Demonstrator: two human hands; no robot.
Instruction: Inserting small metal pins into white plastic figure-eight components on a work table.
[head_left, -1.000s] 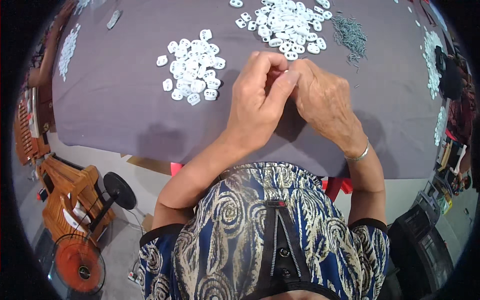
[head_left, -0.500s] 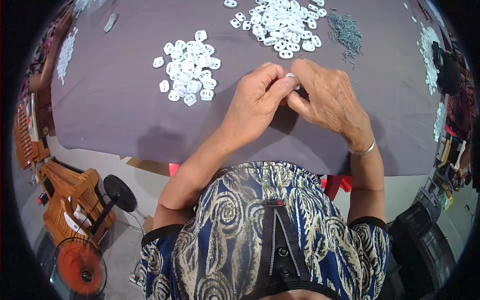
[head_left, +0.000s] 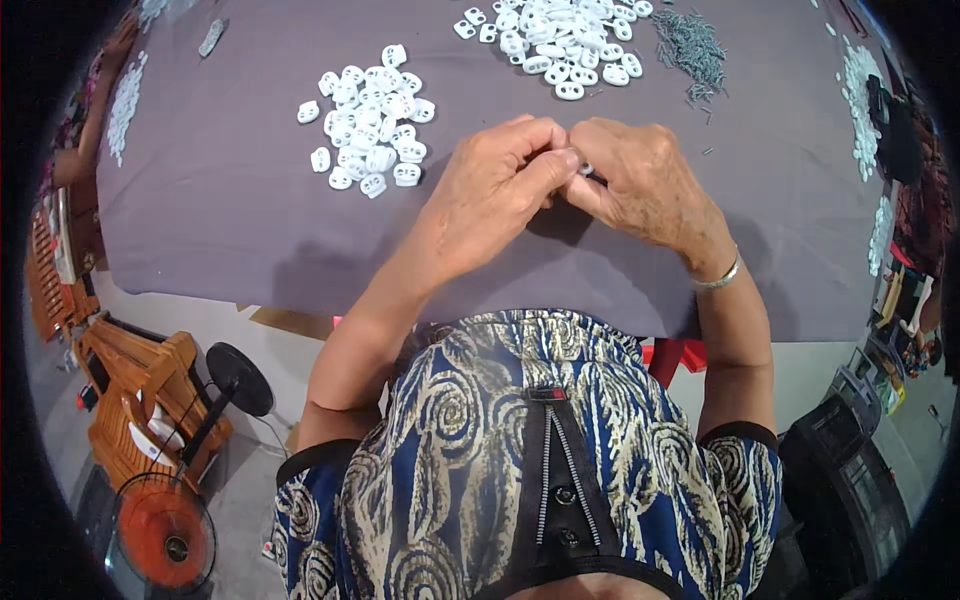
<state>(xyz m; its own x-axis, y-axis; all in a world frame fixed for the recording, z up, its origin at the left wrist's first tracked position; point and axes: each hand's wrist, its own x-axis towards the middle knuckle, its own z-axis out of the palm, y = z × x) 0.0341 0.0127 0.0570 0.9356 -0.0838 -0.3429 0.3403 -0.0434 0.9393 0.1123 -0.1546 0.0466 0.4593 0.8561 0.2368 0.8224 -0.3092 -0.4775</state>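
Note:
My left hand (head_left: 497,185) and my right hand (head_left: 645,180) meet over the table with closed fingers. Between their fingertips is a small white plastic cord lock part (head_left: 586,170), mostly hidden by the thumbs. Both hands pinch at it, and a dark bit shows beside it. To the left of my hands lies a pile of white cord locks (head_left: 375,120), each with two holes. Beyond my hands is a bigger heap of white oval two-holed pieces (head_left: 565,45). Right of that heap lies a pile of tiny grey springs (head_left: 690,58).
Grey-brown cloth (head_left: 220,210) covers the table. More small white pieces lie along its left edge (head_left: 127,108) and right edge (head_left: 862,110). A black fan (head_left: 238,380), an orange round fan (head_left: 165,530) and wooden furniture (head_left: 135,375) stand on the floor at left.
The hands have turned slightly about the white part, which is now more covered by the fingers. The view has shifted a little, so the piles sit slightly higher and further left.

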